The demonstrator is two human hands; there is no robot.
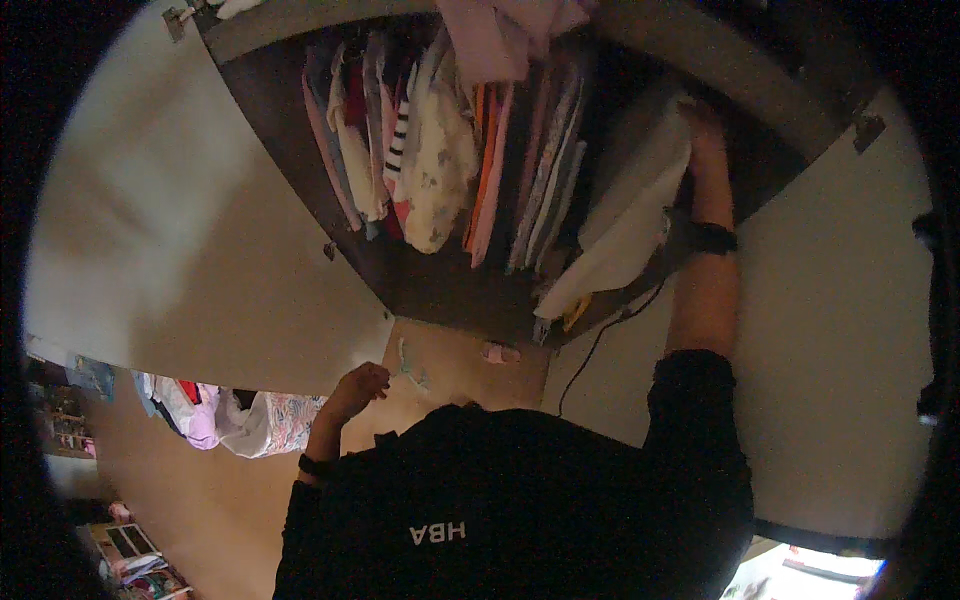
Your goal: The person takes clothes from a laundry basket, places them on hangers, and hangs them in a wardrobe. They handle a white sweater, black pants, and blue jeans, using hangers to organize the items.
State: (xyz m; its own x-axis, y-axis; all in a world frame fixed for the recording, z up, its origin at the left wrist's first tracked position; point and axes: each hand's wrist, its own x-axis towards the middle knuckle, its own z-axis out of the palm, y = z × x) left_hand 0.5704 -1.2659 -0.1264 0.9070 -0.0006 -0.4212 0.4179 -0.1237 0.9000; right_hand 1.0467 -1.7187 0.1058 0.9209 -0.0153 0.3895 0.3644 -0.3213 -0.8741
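Observation:
Inside the dark wardrobe, my right hand (706, 130) is raised at the right end, its fingers closed at the upper edge of a long white garment (640, 185). The cloth hangs down and slants to the left; its lower end is near the wardrobe's bottom. Whether a hanger is in it is lost in the dark. My left hand (361, 391) is low at my left side, away from the clothes, with fingers loosely curled and nothing seen in them. Left of the white garment hangs a row of clothes, among them a cream patterned one (440, 175) and a striped one (397, 140).
Pale wardrobe doors stand open at left (150, 220) and right (830, 330). A pink cloth (490, 40) hangs at the top. A dark cord (590, 365) runs down beside the right door. Small pink item (500, 352) lies on the floor; a clothes pile (250, 425) is at left.

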